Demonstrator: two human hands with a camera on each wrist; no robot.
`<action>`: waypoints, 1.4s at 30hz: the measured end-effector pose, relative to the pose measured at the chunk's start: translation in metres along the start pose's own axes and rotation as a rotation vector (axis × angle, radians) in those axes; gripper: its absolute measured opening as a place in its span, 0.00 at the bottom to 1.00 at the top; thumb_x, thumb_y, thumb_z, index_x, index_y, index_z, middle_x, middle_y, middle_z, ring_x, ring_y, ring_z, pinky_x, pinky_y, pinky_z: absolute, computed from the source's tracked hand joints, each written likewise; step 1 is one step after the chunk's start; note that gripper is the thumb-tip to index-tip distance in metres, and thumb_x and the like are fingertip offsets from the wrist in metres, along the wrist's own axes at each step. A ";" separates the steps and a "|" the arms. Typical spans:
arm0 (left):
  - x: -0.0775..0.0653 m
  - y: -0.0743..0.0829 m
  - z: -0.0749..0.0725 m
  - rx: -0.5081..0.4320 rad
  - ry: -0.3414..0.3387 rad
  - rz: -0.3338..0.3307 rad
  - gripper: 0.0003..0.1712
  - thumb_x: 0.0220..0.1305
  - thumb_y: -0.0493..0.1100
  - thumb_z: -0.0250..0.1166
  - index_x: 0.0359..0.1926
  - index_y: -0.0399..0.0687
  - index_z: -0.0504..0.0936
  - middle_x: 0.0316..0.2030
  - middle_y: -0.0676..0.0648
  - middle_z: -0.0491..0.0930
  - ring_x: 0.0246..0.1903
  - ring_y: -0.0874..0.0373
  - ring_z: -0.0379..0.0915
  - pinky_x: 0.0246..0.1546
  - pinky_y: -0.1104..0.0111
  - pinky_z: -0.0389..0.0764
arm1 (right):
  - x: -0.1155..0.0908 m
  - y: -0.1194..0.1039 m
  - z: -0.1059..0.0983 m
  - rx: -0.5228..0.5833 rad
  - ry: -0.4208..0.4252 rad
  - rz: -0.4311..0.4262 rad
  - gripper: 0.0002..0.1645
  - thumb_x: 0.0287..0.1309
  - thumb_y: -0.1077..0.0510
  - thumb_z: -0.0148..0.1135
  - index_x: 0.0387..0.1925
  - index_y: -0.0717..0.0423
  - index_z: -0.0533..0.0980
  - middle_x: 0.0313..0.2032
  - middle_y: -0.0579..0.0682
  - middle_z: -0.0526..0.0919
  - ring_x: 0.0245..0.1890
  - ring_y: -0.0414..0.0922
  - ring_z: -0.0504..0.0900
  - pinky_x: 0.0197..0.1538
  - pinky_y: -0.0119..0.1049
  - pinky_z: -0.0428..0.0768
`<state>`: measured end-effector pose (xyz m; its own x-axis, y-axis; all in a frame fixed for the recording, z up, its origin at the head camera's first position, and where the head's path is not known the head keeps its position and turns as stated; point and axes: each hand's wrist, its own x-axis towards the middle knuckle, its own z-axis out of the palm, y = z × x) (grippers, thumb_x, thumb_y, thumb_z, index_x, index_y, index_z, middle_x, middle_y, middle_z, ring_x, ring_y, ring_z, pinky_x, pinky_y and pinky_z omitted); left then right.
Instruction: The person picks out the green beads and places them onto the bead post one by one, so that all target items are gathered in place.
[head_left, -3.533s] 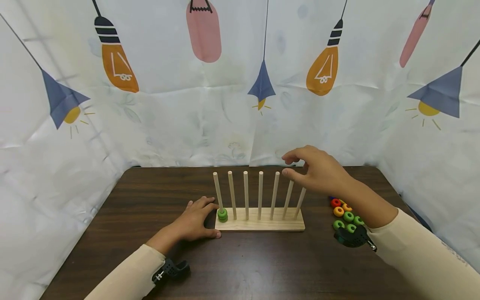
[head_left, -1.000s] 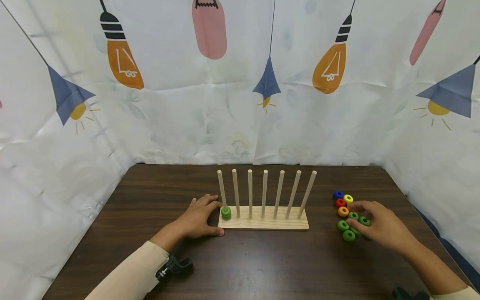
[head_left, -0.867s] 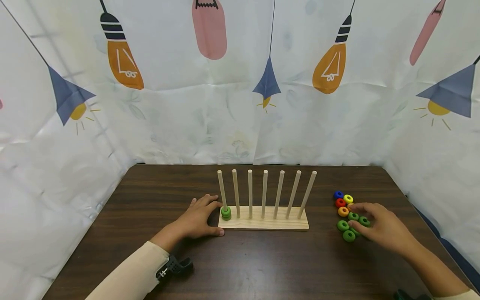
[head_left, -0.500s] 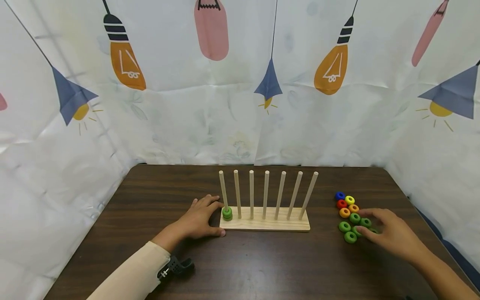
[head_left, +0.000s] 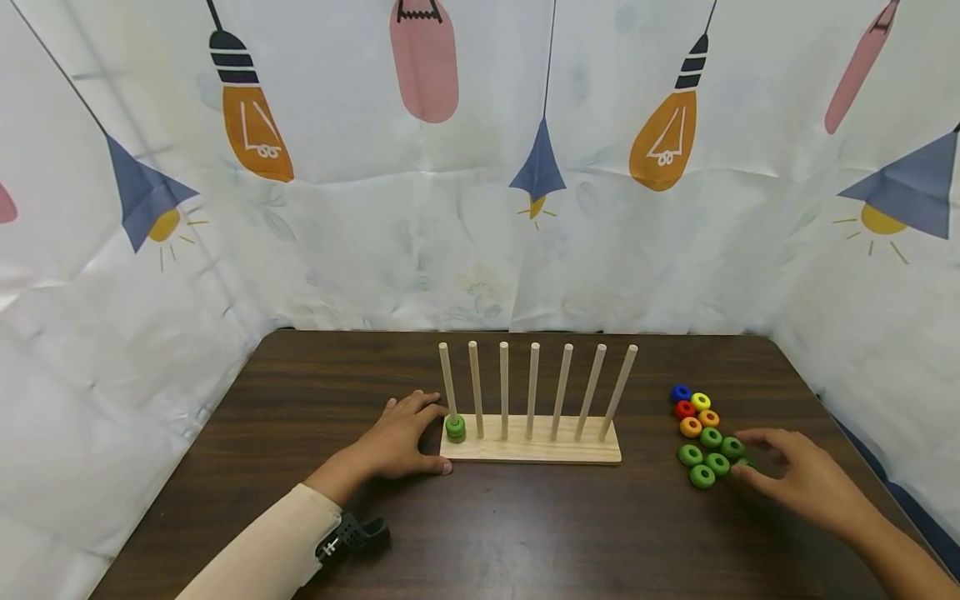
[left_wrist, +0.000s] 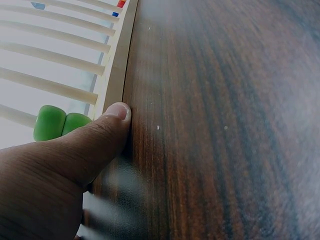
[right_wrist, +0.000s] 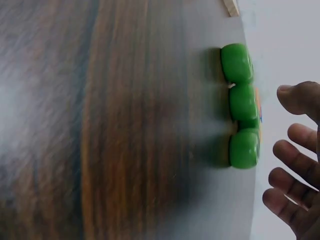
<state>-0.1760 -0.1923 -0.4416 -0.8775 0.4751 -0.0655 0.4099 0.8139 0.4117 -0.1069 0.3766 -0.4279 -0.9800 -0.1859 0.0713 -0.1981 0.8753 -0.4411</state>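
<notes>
A pale wooden peg stand (head_left: 531, 450) with a row of upright pegs sits mid-table. My left hand (head_left: 393, 442) holds its left end, thumb at the front edge and fingers toward the back corner. In the left wrist view, the thumb (left_wrist: 102, 135) lies along the base's front edge. Green beads (head_left: 455, 430) are stacked on the leftmost peg; the other pegs are bare. My right hand (head_left: 806, 479) hovers with parted fingers at the right edge of a cluster of loose green beads (head_left: 717, 464). In the right wrist view, nothing shows between thumb and fingers (right_wrist: 295, 160).
Behind the loose green beads lie orange beads (head_left: 691, 427), a red bead (head_left: 685, 409), a yellow bead (head_left: 701, 402) and a blue bead (head_left: 681, 392). The dark wooden table (head_left: 525, 533) ends at a printed white cloth (head_left: 337, 250) behind and at both sides.
My right hand has come from above the right pegs to the loose beads, then shifted right and nearer, uncovering more of them. My left hand stays at the stand's left end.
</notes>
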 end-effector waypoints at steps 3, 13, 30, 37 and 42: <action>-0.001 0.001 0.001 -0.004 0.001 0.001 0.46 0.53 0.65 0.78 0.68 0.49 0.75 0.74 0.37 0.60 0.76 0.33 0.47 0.71 0.33 0.45 | -0.002 0.004 -0.001 0.000 -0.015 0.017 0.34 0.57 0.43 0.77 0.57 0.61 0.80 0.54 0.63 0.82 0.49 0.63 0.82 0.46 0.59 0.82; -0.002 0.000 0.001 0.001 -0.003 -0.001 0.46 0.54 0.64 0.78 0.69 0.50 0.75 0.75 0.37 0.60 0.76 0.34 0.47 0.71 0.34 0.44 | -0.010 0.014 0.004 -0.017 -0.032 0.075 0.35 0.57 0.40 0.76 0.56 0.59 0.80 0.53 0.62 0.82 0.51 0.65 0.79 0.46 0.63 0.78; -0.001 0.002 -0.003 0.002 -0.011 -0.006 0.47 0.54 0.65 0.77 0.69 0.49 0.74 0.75 0.37 0.60 0.76 0.34 0.47 0.71 0.34 0.45 | -0.006 0.022 0.009 -0.036 -0.049 0.063 0.29 0.53 0.44 0.79 0.50 0.56 0.82 0.45 0.53 0.85 0.46 0.59 0.83 0.45 0.62 0.80; 0.000 0.002 -0.003 0.002 -0.011 -0.004 0.47 0.54 0.65 0.77 0.69 0.48 0.74 0.75 0.36 0.60 0.76 0.33 0.47 0.71 0.34 0.45 | -0.004 0.020 0.007 -0.055 -0.047 0.081 0.27 0.55 0.44 0.78 0.50 0.54 0.82 0.43 0.51 0.85 0.41 0.53 0.83 0.40 0.56 0.81; 0.000 0.002 -0.003 0.002 -0.013 -0.001 0.47 0.55 0.65 0.77 0.69 0.48 0.74 0.75 0.36 0.60 0.76 0.33 0.47 0.71 0.34 0.45 | -0.003 0.015 0.000 -0.055 -0.023 0.091 0.27 0.58 0.43 0.76 0.53 0.53 0.81 0.41 0.51 0.84 0.37 0.48 0.81 0.32 0.44 0.78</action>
<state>-0.1757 -0.1922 -0.4382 -0.8746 0.4786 -0.0781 0.4094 0.8151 0.4099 -0.1070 0.3897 -0.4349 -0.9934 -0.1137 0.0125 -0.1094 0.9122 -0.3948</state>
